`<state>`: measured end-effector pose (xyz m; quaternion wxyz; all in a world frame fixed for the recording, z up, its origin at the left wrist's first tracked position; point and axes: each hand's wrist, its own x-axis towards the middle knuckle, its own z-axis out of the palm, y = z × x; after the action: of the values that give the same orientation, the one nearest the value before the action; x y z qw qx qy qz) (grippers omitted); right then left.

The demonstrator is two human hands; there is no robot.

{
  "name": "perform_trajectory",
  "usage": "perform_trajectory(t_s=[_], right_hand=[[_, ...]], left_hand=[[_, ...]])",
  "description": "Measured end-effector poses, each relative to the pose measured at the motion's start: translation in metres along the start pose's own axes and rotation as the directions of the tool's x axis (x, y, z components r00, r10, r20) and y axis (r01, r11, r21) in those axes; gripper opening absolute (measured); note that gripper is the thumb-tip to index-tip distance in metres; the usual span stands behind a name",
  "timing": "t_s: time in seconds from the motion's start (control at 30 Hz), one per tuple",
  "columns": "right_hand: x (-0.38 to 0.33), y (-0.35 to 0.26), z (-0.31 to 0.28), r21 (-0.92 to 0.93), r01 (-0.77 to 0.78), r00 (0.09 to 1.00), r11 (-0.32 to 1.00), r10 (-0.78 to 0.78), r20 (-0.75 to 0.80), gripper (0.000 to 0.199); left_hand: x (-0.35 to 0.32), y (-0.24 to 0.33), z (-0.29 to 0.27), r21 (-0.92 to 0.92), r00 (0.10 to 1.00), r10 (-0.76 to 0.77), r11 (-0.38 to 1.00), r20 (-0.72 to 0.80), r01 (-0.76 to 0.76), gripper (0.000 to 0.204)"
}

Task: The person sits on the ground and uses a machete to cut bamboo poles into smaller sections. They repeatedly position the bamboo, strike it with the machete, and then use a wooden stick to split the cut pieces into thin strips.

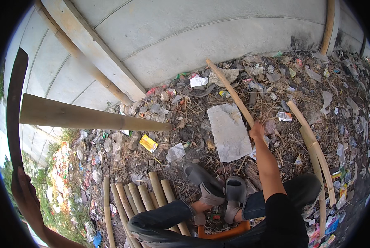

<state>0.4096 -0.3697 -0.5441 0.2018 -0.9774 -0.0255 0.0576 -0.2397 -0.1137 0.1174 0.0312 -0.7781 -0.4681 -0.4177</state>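
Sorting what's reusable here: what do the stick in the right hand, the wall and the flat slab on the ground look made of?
Stick: bamboo, tan, faint nodes. Wall: grey concrete panels, matte, with seams. Slab: pale, rough, probably concrete or cement board.

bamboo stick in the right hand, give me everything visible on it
The bamboo stick is a thin, straight, pale tan pole with faint node rings. It looks dry and bare. It runs diagonally from the right hand, which grips its lower end, up and left toward the base of the concrete wall. It lies low over the littered ground, beside a flat grey slab; whether it rests on the ground cannot be told.
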Motion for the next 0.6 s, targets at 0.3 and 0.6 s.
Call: perform_trajectory(t_s=[0.3,0.6], right_hand=[[-0.061,-0.013,-0.1,0.728,-0.021,0.973,0.685,-0.154,0.173,0.019],[-0.184,-0.206,-0.405,0.743,0.669,0.685,0.007,-0.394,-0.613,0.031]], left_hand=[[-0.014,0.066,0.029,0.119,0.99,0.102,0.986,0.098,-0.113,0.039],[-0.031,0.073,0.011,0.044,0.98,0.19,0.98,0.062,-0.193,0.043]])
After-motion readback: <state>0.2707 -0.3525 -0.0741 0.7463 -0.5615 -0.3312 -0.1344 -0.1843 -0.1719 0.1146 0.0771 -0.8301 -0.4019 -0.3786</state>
